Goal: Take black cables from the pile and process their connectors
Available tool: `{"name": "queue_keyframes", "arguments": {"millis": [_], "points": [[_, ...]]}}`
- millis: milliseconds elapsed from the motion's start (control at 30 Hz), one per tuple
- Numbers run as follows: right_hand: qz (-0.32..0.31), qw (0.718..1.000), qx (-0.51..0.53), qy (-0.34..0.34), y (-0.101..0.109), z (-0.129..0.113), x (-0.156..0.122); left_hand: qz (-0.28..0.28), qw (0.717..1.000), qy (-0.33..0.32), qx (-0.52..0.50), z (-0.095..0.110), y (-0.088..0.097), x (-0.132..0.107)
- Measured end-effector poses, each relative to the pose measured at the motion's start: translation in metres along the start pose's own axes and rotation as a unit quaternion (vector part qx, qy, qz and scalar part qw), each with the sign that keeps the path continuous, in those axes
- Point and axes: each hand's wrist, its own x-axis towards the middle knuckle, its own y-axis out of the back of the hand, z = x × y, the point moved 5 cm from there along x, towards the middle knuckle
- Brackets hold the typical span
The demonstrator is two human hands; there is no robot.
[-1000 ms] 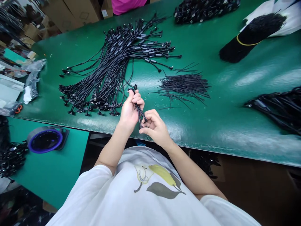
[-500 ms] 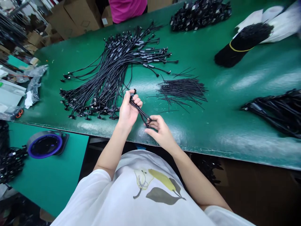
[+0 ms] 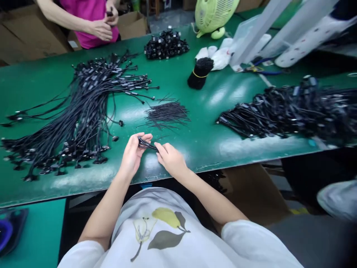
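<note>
A short folded black cable (image 3: 147, 144) is stretched between my two hands above the near edge of the green table (image 3: 200, 141). My left hand (image 3: 133, 153) pinches one end with thumb and fingers. My right hand (image 3: 170, 158) grips the other end, its fingers curled around it. A big fan of loose black cables (image 3: 75, 119) lies to the left. A small heap of thin black ties (image 3: 166, 114) lies just beyond my hands.
A pile of bundled black cables (image 3: 292, 111) fills the right side. Further back are a banded black bundle (image 3: 199, 72), another dark cable heap (image 3: 166, 44), white bags and a green fan (image 3: 213, 15). A person in pink (image 3: 92, 22) stands across the table.
My view has swung right and up, showing the far side and the right-hand pile. The cable between my hands now lies flatter, with my hands slightly further apart.
</note>
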Motion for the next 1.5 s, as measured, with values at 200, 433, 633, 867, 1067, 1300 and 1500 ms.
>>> {"name": "queue_keyframes", "arguments": {"millis": [200,433,633,867,1067,1300,1500], "points": [[0.025,0.998,-0.056,0.006,0.014,0.022,-0.014,-0.014,0.94,-0.131,0.315,0.009,-0.005,-0.003],[0.058,0.993,-0.084,0.055,0.019,0.004,-0.001,0.018,0.699,-0.263,0.665,0.03,-0.014,-0.003],[0.004,0.996,-0.069,0.055,0.008,0.005,0.007,-0.015,0.776,-0.157,0.611,0.018,-0.004,0.007],[-0.003,0.997,-0.009,0.072,-0.002,0.004,-0.001,-0.069,0.962,-0.062,0.258,-0.002,-0.003,0.008],[-0.054,0.996,-0.057,0.039,-0.015,0.002,0.002,0.007,0.975,-0.007,0.223,-0.021,-0.004,0.01],[-0.116,0.993,-0.035,0.018,-0.028,-0.003,0.005,0.024,0.968,0.061,0.242,-0.038,-0.007,0.004],[-0.204,0.978,-0.015,0.034,-0.016,0.016,0.01,-0.071,0.909,0.034,0.409,-0.041,-0.012,-0.006]]}}
